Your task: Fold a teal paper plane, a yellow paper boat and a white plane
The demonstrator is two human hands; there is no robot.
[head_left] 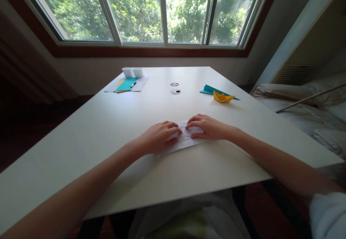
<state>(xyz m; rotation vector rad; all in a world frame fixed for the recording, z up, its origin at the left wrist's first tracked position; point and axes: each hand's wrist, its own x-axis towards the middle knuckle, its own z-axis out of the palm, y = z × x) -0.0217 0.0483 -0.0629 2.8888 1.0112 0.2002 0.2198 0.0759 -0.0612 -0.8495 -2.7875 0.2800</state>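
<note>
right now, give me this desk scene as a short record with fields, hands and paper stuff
left hand: flat on the white paper, pressing it
right hand: flat on the same paper, fingertips close to the left hand
surface: white table
far right: yellow paper boat on a teal sheet
far left: teal paper stack with a pen, two white boxes behind
background: window with trees
</note>
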